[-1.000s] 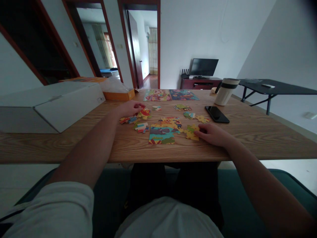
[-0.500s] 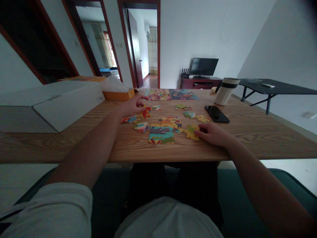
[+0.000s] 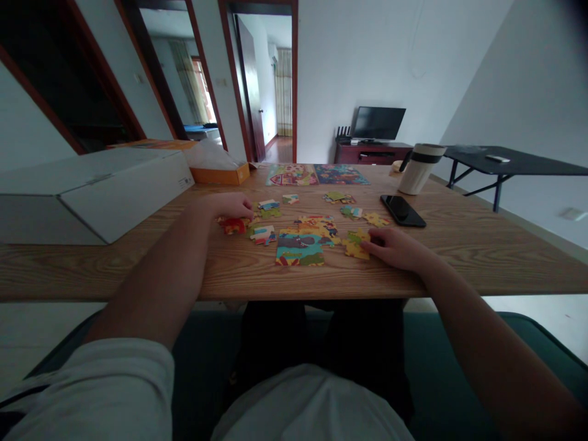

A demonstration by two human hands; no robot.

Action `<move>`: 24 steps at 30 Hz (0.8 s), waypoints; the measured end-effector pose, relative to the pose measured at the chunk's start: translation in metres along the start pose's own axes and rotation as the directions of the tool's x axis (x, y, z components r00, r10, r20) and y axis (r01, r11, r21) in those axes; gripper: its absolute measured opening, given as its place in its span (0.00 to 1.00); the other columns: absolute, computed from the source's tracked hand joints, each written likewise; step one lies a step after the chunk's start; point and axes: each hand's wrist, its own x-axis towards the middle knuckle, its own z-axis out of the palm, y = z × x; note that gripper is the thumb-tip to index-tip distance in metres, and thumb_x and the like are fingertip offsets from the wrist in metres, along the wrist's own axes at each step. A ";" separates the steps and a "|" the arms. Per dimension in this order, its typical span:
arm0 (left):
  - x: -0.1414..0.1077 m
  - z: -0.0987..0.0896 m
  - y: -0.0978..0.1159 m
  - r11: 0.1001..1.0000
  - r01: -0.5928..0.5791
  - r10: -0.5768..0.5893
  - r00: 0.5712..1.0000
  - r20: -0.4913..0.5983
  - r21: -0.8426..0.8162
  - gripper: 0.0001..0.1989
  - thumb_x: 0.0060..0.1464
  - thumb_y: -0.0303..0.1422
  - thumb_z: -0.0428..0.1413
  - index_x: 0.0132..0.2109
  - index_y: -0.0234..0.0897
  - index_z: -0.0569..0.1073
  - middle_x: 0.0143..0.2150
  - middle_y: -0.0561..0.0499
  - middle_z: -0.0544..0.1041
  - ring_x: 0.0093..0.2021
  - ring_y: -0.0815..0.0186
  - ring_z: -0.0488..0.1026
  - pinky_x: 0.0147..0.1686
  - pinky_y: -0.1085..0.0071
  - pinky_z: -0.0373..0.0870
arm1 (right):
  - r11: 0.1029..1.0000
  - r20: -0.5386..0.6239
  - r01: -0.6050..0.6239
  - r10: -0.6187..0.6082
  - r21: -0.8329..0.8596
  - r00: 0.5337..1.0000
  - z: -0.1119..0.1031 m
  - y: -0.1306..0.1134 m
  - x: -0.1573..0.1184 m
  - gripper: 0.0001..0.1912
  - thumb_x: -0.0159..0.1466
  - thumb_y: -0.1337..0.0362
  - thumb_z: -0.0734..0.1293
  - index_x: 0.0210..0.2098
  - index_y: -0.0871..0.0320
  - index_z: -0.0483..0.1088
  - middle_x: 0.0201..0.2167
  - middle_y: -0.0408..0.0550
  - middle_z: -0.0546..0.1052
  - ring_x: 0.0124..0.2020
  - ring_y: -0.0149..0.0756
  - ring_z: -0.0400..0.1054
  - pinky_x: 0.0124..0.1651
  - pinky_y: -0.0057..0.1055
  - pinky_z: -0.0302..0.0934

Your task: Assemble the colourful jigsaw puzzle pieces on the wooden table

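Observation:
My left hand (image 3: 229, 207) sits at the left of the loose pieces, fingers curled down over a red jigsaw piece (image 3: 232, 226). Small loose jigsaw pieces (image 3: 265, 235) lie just to its right. In the middle of the wooden table (image 3: 138, 269) lies a joined jigsaw section (image 3: 299, 248) in teal and yellow. My right hand (image 3: 395, 249) rests on the table, fingertips against a yellow jigsaw piece (image 3: 354, 244) at that section's right edge. Two finished jigsaw puzzles (image 3: 316, 175) lie side by side at the far end.
A black smartphone (image 3: 403, 211) and a white tumbler with a dark band (image 3: 418, 169) stand at the far right of the table. A large white box (image 3: 96, 190) and an orange tissue box (image 3: 220, 174) occupy the left side. More loose pieces (image 3: 351, 212) lie near the phone.
My left hand has moved left and nearer to me, and the red piece now lies under its fingers further left. My right hand and the yellow piece have not visibly moved.

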 end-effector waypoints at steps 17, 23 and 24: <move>0.027 0.029 0.034 0.984 -0.032 0.073 0.970 -0.234 0.173 0.27 0.59 0.50 0.54 0.59 0.41 0.76 0.58 0.41 0.76 0.57 0.50 0.71 0.56 0.61 0.64 | 1.000 -0.002 0.002 -0.002 -0.002 1.000 0.000 -0.001 0.000 0.18 0.68 0.49 0.60 0.28 0.54 0.64 0.27 0.49 0.74 0.28 0.38 0.66 0.32 0.34 0.54; 0.025 0.026 0.031 0.993 -0.069 0.091 0.965 -0.246 0.096 0.28 0.55 0.44 0.59 0.61 0.41 0.74 0.53 0.43 0.79 0.50 0.54 0.75 0.52 0.64 0.68 | 1.000 0.003 0.002 -0.002 0.001 1.000 0.000 -0.001 0.000 0.18 0.68 0.49 0.60 0.28 0.54 0.64 0.27 0.49 0.74 0.28 0.38 0.65 0.32 0.35 0.55; 0.024 0.025 0.030 0.994 -0.085 0.101 0.967 -0.234 0.075 0.28 0.54 0.43 0.60 0.61 0.41 0.73 0.53 0.43 0.79 0.50 0.55 0.76 0.51 0.64 0.68 | 1.000 0.004 0.001 -0.001 0.000 1.000 0.000 -0.001 0.000 0.18 0.68 0.49 0.60 0.28 0.54 0.64 0.27 0.49 0.74 0.28 0.39 0.66 0.32 0.35 0.55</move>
